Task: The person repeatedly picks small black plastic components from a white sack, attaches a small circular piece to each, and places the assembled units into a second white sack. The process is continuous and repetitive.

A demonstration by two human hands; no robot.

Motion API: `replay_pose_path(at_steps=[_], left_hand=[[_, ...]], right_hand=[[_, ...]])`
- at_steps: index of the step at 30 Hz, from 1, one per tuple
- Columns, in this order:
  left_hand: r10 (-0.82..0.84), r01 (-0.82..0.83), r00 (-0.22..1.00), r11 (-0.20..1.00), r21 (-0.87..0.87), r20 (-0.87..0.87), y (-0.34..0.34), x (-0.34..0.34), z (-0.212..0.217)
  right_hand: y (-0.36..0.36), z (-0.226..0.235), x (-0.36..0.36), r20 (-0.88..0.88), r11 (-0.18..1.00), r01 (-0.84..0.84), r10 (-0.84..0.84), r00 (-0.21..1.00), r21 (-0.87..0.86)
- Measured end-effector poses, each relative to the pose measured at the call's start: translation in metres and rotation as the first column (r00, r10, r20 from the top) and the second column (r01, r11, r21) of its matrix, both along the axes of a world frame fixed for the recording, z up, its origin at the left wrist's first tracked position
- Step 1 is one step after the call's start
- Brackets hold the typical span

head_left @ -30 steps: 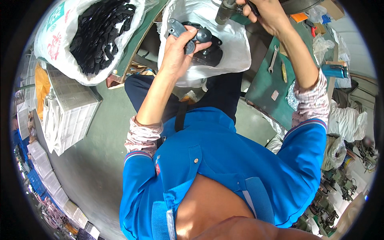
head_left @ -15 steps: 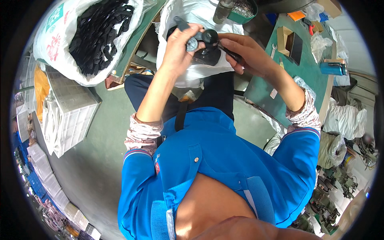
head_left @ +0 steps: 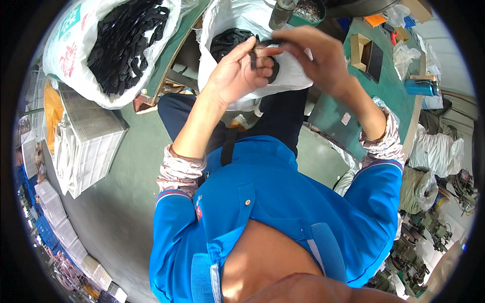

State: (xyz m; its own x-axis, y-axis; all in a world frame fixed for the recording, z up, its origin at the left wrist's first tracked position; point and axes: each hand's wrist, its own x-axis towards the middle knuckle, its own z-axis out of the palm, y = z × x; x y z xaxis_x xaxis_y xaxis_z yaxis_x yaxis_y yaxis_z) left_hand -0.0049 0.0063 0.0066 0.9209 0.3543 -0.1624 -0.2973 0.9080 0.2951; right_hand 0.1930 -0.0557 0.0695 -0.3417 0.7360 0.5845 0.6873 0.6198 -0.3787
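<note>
My left hand is raised over a white bag, its fingers curled around a small black strip-like piece. Across from it, my right hand is smeared by motion, with its fingers bent toward the left fingertips. A dark slim thing lies between the two hands; its kind and which hand bears it cannot be made out. Beneath my left hand, black parts fill some of the bag, partly hidden by the fingers.
At the left, a large white sack is heaped with black pieces. Below it stands a white crate. The green bench on the right carries an open cardboard box and a blue bottle. A green tub stands beyond the bag.
The black and grey piece with round ends has left my left hand, which now holds a thin black piece. My right hand has risen and turned palm-down. More black parts show in the bag.
</note>
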Motion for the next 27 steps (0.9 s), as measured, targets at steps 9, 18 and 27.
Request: replay_pose_path(at_steps=[9, 18, 27], left_hand=[[0.179, -0.034, 0.942, 0.892, 0.451, -0.282, -0.011, 0.003, 0.008], [0.338, 0.092, 0.848, 0.664, 0.742, -0.408, -0.01, -0.004, -0.01], [0.174, 0.497, 0.827, 0.216, 0.84, -0.534, -0.011, -0.008, -0.017]], right_hand=[[0.069, 0.063, 0.035, -0.637, 0.799, 0.003, -0.483, 0.601, -0.602], [0.085, 0.044, 0.032, -0.652, 0.651, -0.203, -0.58, 0.489, -0.732], [-0.036, -0.051, -0.016, -0.442, 0.613, -0.138, -0.378, 0.814, -0.778]])
